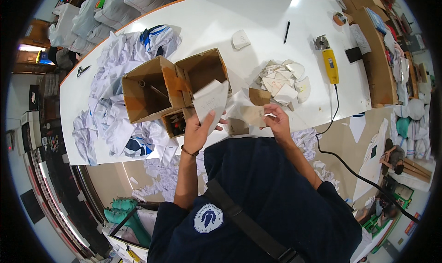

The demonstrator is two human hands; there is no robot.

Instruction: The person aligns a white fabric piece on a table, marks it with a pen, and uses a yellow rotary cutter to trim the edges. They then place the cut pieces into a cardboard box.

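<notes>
Across our white desk (202, 19), card templates (278, 81) lie heaped. Near its edge our left hand (199, 129) grips white card (209, 104), our right hand (277, 123) pinches a tan template (251, 115); we seem to be sorting, and comparing next would need both hands closer.

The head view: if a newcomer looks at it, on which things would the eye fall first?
Probably on the bright yellow power tool lying on the right of the white table, its black cable running over the near edge. Next come the open cardboard boxes left of centre, beside a heap of white cloth. Near the table's edge, the left hand holds white pieces and the right hand a beige piece.
</notes>
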